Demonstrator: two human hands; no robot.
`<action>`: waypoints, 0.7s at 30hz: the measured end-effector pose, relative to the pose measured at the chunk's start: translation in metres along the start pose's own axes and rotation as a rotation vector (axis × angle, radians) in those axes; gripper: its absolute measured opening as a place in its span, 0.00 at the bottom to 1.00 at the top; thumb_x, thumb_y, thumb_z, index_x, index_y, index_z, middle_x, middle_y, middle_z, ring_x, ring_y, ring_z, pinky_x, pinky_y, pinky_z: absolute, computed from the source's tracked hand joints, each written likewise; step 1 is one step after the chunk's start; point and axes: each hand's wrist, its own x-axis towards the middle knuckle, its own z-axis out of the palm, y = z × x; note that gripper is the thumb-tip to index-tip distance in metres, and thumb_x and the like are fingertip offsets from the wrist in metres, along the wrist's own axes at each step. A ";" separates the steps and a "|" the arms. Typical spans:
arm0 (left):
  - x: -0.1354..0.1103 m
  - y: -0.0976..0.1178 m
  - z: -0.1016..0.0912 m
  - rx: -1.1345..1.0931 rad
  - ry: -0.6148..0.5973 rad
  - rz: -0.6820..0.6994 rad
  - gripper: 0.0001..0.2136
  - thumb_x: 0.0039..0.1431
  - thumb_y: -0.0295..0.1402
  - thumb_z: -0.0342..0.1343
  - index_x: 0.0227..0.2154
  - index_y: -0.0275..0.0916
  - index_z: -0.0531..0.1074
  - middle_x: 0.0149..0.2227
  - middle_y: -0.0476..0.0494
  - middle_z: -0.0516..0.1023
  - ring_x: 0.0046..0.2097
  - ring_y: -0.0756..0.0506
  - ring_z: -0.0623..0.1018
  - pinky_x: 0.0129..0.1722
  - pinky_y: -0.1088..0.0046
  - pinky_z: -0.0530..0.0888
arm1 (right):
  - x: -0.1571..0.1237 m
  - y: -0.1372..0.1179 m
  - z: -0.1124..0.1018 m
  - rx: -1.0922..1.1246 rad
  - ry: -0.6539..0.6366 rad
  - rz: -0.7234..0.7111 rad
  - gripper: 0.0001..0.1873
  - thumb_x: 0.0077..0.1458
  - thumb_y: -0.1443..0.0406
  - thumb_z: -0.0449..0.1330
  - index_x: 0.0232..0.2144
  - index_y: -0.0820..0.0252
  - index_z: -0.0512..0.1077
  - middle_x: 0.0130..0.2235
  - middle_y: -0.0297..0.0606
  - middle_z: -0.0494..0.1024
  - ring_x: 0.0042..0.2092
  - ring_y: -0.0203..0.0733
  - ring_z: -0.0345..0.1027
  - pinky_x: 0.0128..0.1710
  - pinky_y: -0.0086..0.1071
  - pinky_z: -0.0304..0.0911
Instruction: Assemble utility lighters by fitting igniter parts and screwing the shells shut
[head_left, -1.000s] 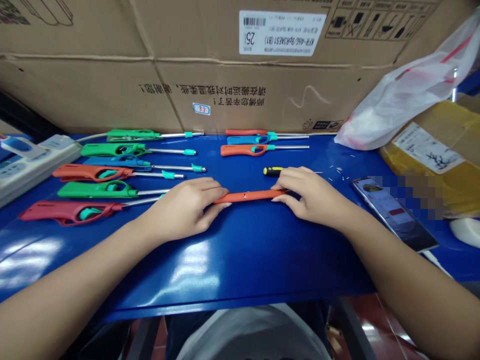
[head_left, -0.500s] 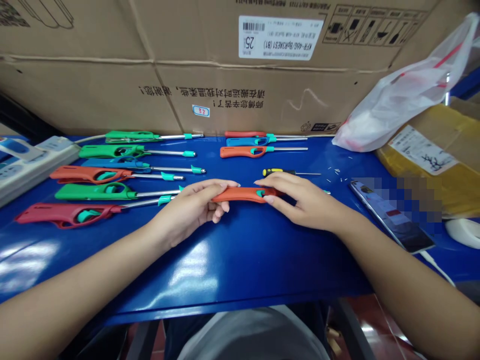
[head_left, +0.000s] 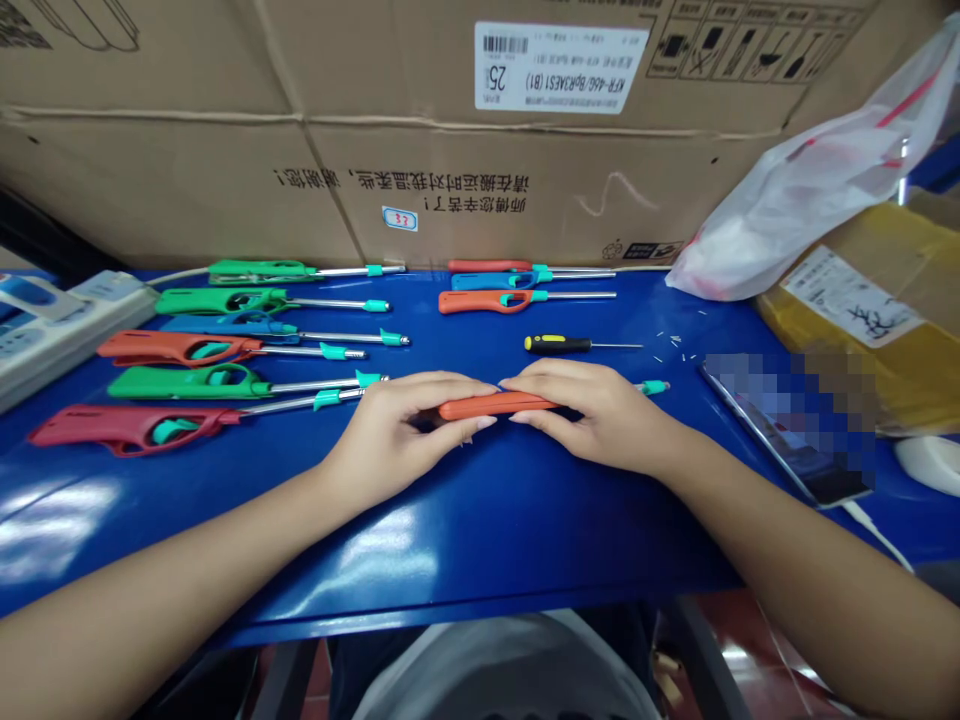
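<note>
An orange gas lighter point(head_left: 499, 404) lies crosswise between my two hands, just above or on the blue table. My left hand point(head_left: 409, 420) is closed round the left end of its handle, thumb at the near side and fingers at the far side. My right hand point(head_left: 592, 408) grips the handle farther right, hiding the trigger part. Past the right hand the lighter's teal tip point(head_left: 654, 387) pokes out. Beyond my hands rests a yellow and black screwdriver point(head_left: 559, 344) with its thin shaft pointing right.
Several lighters, among them a red lighter point(head_left: 135, 430), lie in a row on the left. Another orange lighter point(head_left: 484, 302) lies behind. Small screws point(head_left: 675, 345), a phone point(head_left: 780, 430), a plastic bag point(head_left: 810, 190) and a power strip point(head_left: 67, 335) surround the blue table point(head_left: 480, 540).
My left hand has shifted from holding the handle's end with curled fingers to gripping it from above. The lighter has rolled, so its trigger opening is now out of sight.
</note>
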 end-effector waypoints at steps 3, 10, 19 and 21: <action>-0.001 0.002 0.001 0.050 0.004 0.086 0.12 0.58 0.27 0.67 0.45 0.38 0.82 0.45 0.45 0.86 0.46 0.47 0.84 0.50 0.79 0.79 | 0.000 -0.003 0.002 -0.023 0.022 -0.001 0.13 0.67 0.65 0.58 0.48 0.66 0.78 0.46 0.45 0.83 0.47 0.46 0.78 0.49 0.38 0.72; 0.001 0.007 0.001 0.168 0.057 0.180 0.09 0.59 0.28 0.66 0.43 0.38 0.83 0.44 0.44 0.87 0.44 0.46 0.86 0.48 0.77 0.80 | 0.000 -0.002 0.000 -0.058 0.000 0.032 0.13 0.67 0.63 0.59 0.49 0.62 0.79 0.49 0.42 0.84 0.50 0.46 0.78 0.53 0.38 0.71; 0.004 0.003 -0.015 0.286 -0.027 -0.011 0.11 0.62 0.39 0.63 0.43 0.42 0.83 0.45 0.44 0.86 0.45 0.42 0.85 0.51 0.67 0.80 | -0.002 0.014 -0.016 -0.228 -0.151 0.176 0.10 0.67 0.65 0.57 0.45 0.58 0.78 0.46 0.43 0.83 0.49 0.50 0.77 0.52 0.43 0.69; 0.004 0.004 -0.014 0.266 -0.034 -0.027 0.11 0.62 0.39 0.63 0.44 0.41 0.83 0.45 0.44 0.86 0.45 0.41 0.85 0.50 0.68 0.79 | -0.002 0.014 -0.017 -0.227 -0.153 0.184 0.10 0.67 0.65 0.56 0.44 0.58 0.78 0.44 0.42 0.83 0.47 0.49 0.76 0.49 0.42 0.69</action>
